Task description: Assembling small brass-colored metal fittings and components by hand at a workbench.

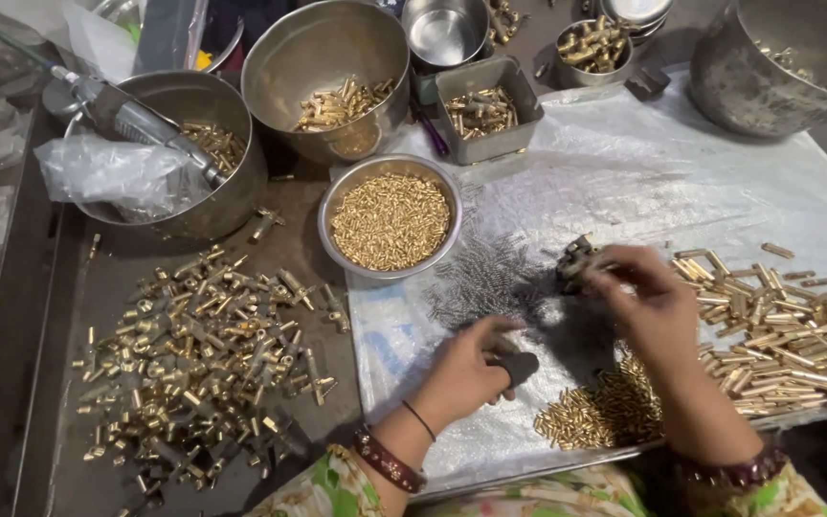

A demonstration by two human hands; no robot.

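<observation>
**Hands over brass parts on a plastic sheet**

Nearest, the left hand [471, 369] rests on the clear plastic sheet [624, 172], fingers curled around a small dark piece [517, 367]. Just right of it lies a heap of small brass pins [600, 412]. A little farther, the right hand [645, 299] pinches a dark clustered part [576, 260] at its fingertips, above a scatter of thin grey springs [490, 278]. Brass tubes [787, 335] lie to its right. Beyond, a steel bowl of brass pellets [391, 220].
</observation>
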